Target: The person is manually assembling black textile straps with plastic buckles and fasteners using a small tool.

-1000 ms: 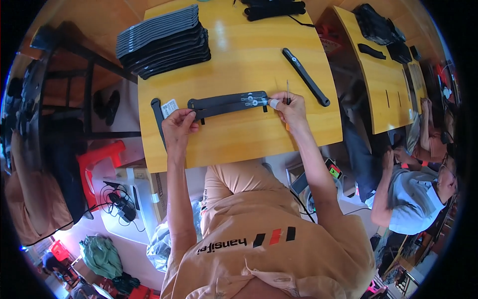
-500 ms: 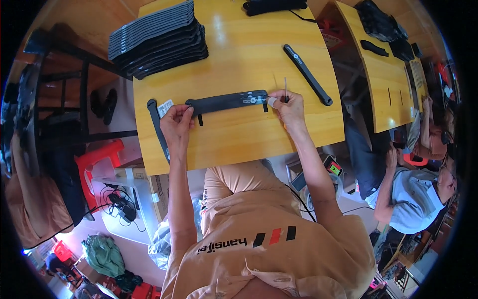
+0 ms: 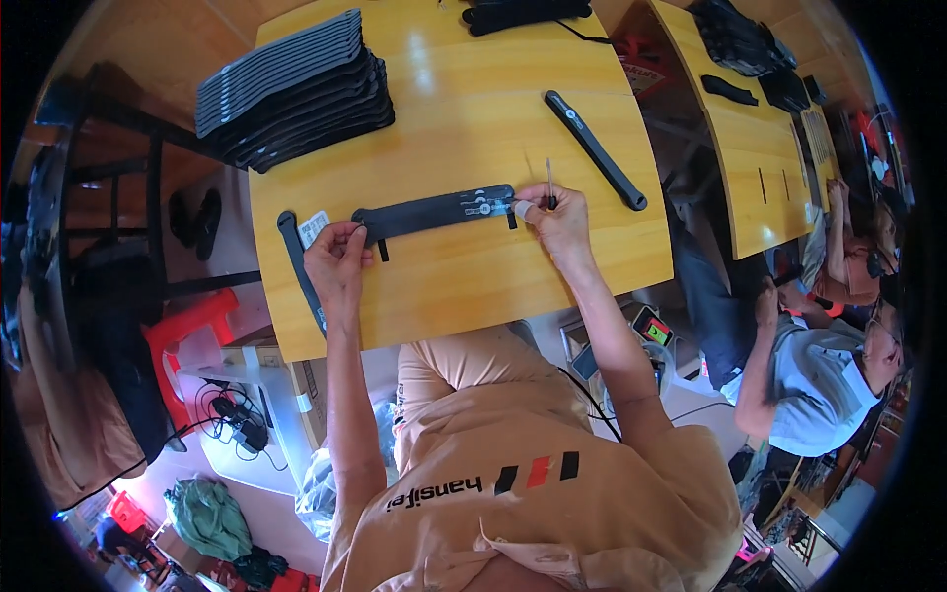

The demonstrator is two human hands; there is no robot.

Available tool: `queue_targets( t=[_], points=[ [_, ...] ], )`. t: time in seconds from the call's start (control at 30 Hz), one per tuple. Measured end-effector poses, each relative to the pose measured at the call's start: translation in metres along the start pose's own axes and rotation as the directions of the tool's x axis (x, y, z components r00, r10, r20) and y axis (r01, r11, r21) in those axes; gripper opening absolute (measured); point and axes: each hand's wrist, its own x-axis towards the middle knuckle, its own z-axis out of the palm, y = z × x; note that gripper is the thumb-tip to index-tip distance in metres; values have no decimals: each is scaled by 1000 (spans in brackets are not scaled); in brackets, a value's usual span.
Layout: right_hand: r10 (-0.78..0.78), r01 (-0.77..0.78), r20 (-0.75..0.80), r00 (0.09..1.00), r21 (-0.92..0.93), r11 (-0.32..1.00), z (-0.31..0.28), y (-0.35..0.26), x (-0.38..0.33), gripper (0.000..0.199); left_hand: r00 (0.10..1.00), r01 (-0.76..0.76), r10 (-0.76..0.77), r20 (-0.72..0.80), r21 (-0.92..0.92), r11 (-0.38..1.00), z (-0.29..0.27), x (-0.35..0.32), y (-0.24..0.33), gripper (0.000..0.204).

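A long black fabric strap (image 3: 424, 213) with printing near its right end lies crosswise before me on the wooden table. My left hand (image 3: 338, 259) pinches its left end between thumb and fingers. At the right end, my right hand (image 3: 560, 225) is closed, thumb and fingertips at the strap. A thin pointed metal tool with a dark handle (image 3: 550, 187) sticks up from that same hand; whether it is an awl or a small screwdriver is unclear. Two short black tabs show below the strap. Another black strap (image 3: 299, 266) with a white label (image 3: 313, 229) lies beside my left hand.
A tall stack of black straps (image 3: 296, 94) stands at the far left of the table (image 3: 444, 296). A single strap (image 3: 595, 150) lies at the right, and a black bundle (image 3: 528, 14) at the far edge. A co-worker (image 3: 819, 385) sits at right by another table (image 3: 755, 148).
The table and everything on it have shifted slightly left in view. Both hands keep their hold at the strap's ends; the thin tool stands up from the right hand as before.
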Motion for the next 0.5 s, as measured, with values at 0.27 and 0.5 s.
queue_targets(
  t=[0.27, 0.5],
  points=[
    [48, -48, -3, 999, -33, 998, -1, -1, 0, 8, 1000, 2, -2, 7, -7, 1000, 1, 1, 0, 8],
    [36, -38, -22, 999, -75, 996, 1, -3, 0, 8, 1000, -8, 8, 3, -16, 1000, -1, 3, -3, 7]
  ],
)
